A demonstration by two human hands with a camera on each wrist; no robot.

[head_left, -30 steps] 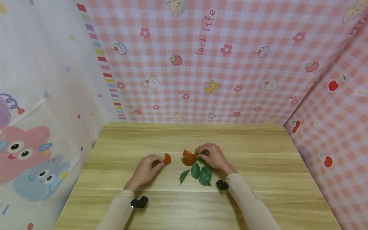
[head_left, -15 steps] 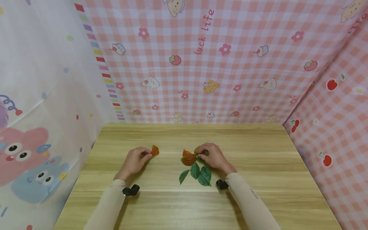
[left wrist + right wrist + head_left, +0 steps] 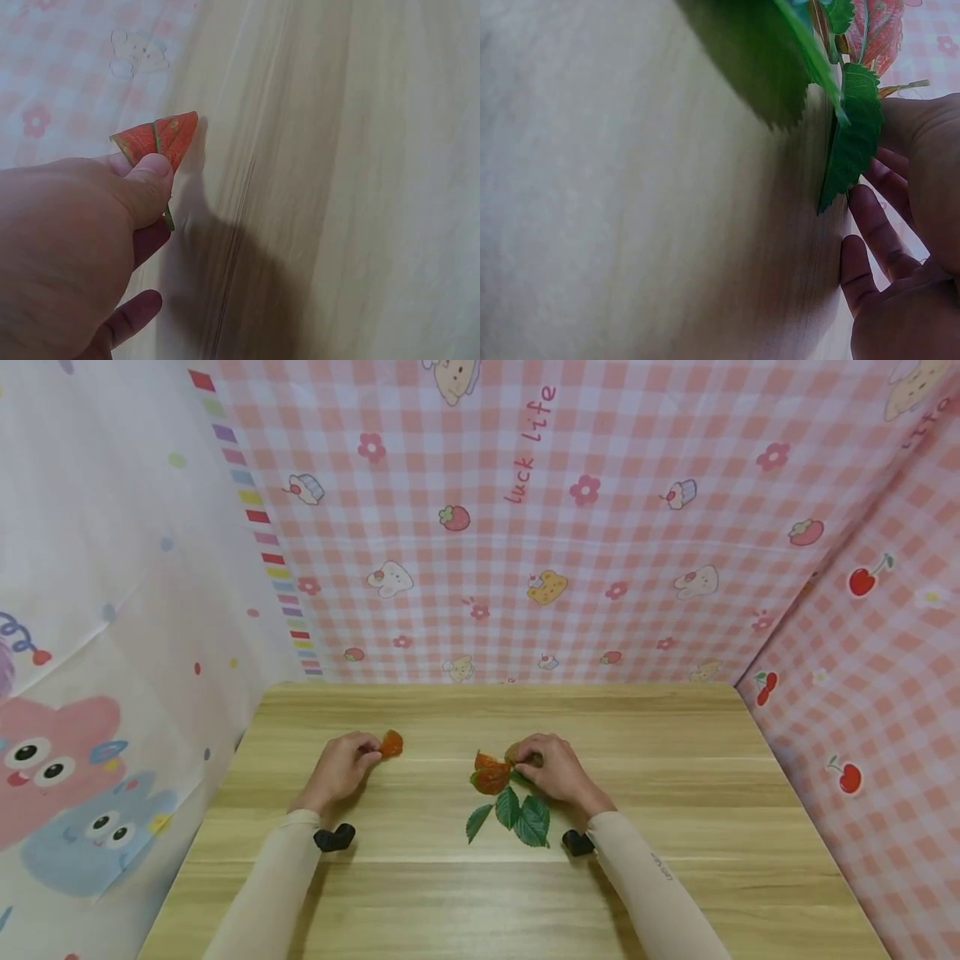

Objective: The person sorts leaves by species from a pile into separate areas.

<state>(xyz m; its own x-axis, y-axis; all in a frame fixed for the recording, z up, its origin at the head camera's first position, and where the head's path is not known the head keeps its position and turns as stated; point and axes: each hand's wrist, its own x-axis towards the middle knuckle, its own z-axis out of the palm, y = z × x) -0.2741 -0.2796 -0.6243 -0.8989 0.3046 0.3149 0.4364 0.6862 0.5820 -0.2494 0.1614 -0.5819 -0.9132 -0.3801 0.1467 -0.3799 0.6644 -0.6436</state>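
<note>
- Left hand [image 3: 337, 770] has a red-orange leaf [image 3: 392, 744] pinched low down, thumb on the front face, its green stem [image 3: 169, 216] poking out below. It's over on the left side of the table [image 3: 450, 893], well apart from the cluster.
- Right hand [image 3: 557, 772] has its fingertips together on the right edge of the leaf cluster [image 3: 491, 774], near the middle of the table. Looks like a pinch to me, but a leaf hides the contact in the wrist view, so can't tell which leaf or stem it's on.
- The cluster is orange leaves on top and green leaves [image 3: 532, 820] spread toward the person.
- For the left, I'd keep that pinch light and close to the stem. Leaf looks thin, so squeezing the blade would probably crease it.
- Move it by the stem, no twisting, blade clear of the wood.
- For the right, I'd just steady the cluster from the side without pressing down. Tug it and the green leaves would likely shift too.
</note>
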